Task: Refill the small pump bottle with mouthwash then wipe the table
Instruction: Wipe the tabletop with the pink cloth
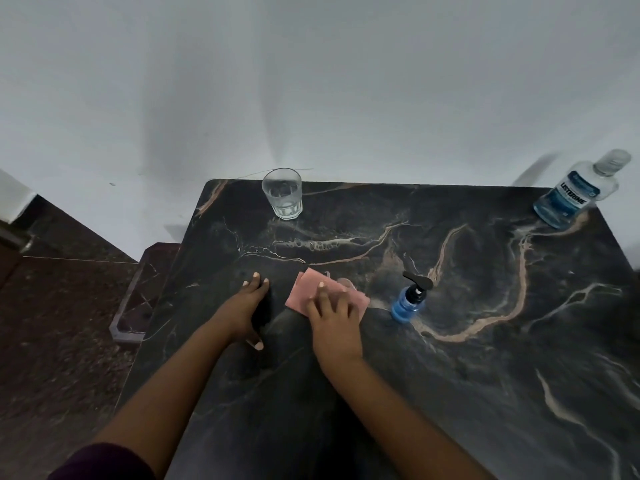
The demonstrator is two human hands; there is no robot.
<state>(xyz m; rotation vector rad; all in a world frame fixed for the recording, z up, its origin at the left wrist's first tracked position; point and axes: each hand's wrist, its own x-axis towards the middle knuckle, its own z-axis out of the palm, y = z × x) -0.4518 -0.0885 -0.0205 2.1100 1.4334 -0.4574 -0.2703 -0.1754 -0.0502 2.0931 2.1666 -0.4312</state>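
Note:
A pink cloth (306, 287) lies flat on the dark marble table (450, 358), and my right hand (334, 318) presses on it with spread fingers. My left hand (251, 308) rests flat on the table just left of the cloth, fingers straight. To the right of the cloth stands the small pump bottle (408, 301), with a black pump and blue liquid inside. At the table's far right corner stands the large mouthwash bottle (576, 192), capped, with blue liquid low in it.
A clear glass tumbler (282, 192) stands near the table's far left edge, close to the white wall. The table's left edge drops to a dark speckled floor with a raised step (138, 299).

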